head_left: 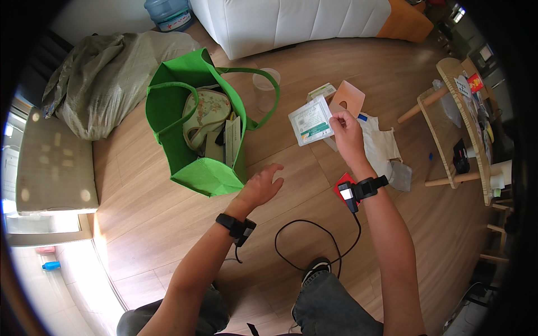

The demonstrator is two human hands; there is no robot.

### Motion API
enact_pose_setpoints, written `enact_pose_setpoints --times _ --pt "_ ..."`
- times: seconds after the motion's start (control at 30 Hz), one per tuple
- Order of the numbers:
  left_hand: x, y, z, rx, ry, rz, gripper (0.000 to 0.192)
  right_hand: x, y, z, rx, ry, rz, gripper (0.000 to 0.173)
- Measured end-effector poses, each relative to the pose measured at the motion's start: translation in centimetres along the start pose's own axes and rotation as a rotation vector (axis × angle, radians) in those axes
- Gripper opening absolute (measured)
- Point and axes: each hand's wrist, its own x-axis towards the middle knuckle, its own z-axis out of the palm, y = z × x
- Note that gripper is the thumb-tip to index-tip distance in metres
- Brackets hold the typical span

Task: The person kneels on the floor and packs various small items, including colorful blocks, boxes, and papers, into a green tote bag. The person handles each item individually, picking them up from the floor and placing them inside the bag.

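Observation:
My right hand (348, 133) pinches the edge of a flat white packet with green print (312, 121), held above the wooden floor. My left hand (263, 185) has its fingers apart and holds nothing, close to the lower right corner of an open green fabric bag (206, 174). Inside the bag lie a cream floral-patterned pouch (212, 107) and a box-like item (232, 140). Beneath and beyond my right hand are an orange card-like item (348, 98), a small box (323, 90) and a white cloth-like item (374, 138).
A clear plastic cup (266, 80) stands behind the bag handle. A red flat item (342, 185) lies under my right wrist. A black cable (290, 222) loops over the floor near my foot. A wooden table (464, 126) is at right, a white sofa (290, 25) at the back.

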Motion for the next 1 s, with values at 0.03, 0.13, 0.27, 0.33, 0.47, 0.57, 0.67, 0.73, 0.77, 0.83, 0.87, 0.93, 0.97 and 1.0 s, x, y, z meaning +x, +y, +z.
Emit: enact_pose_setpoints --times 0.03,0.13,0.27,0.33,0.47,0.57,0.67,0.73,0.77,0.83,0.87,0.93,0.97,1.0 --pt "0.0 0.0 0.0 0.004 -0.002 -0.003 0.038 0.0 -0.2 -0.1 -0.010 0.003 -0.023 0.013" --pt "-0.1 0.1 0.0 -0.005 -0.003 -0.008 0.039 0.5 -1.1 -0.3 0.000 0.022 -0.069 0.013" --pt "-0.1 0.0 0.0 -0.012 -0.010 -0.008 0.038 1.3 -3.0 -0.7 0.080 0.042 -0.022 0.014" --pt "-0.1 0.0 0.0 -0.015 -0.018 -0.024 0.038 1.5 -4.1 -0.9 0.114 0.042 -0.004 0.014" --pt "-0.1 -0.1 0.0 -0.015 -0.002 0.000 0.038 1.6 -6.3 -0.8 0.216 0.035 -0.005 0.017" --pt "-0.1 0.0 0.1 -0.013 0.004 -0.002 0.038 1.6 -7.6 -0.6 0.270 0.015 -0.001 0.019" --pt "-0.1 0.0 0.0 -0.013 0.010 0.007 0.038 1.5 -8.5 -0.6 0.292 -0.002 0.010 0.019" --pt "-0.1 0.0 0.0 -0.014 0.007 -0.001 0.038 1.5 -8.9 -0.4 0.301 -0.005 0.002 0.020" --pt "-0.1 0.0 0.0 -0.016 0.008 0.003 0.038 1.5 -9.1 -0.3 0.305 -0.004 -0.011 0.020" --pt "-0.1 0.0 0.0 -0.014 0.001 -0.010 0.038 1.4 -9.5 -0.2 0.305 -0.006 -0.027 0.020" --pt "-0.2 0.0 0.0 -0.017 0.007 0.001 0.038 1.4 -9.7 -0.2 0.302 -0.008 -0.030 0.020" --pt "-0.2 -0.1 0.0 -0.013 0.005 -0.001 0.038 1.3 -10.2 -0.3 0.299 -0.011 -0.025 0.020" --pt "-0.2 -0.1 0.0 -0.017 0.008 0.006 0.038 1.2 -10.4 -0.3 0.300 -0.011 -0.018 0.020" --pt "-0.2 -0.1 0.0 -0.017 0.008 0.005 0.038 1.2 -10.7 -0.3 0.303 -0.014 -0.018 0.020"
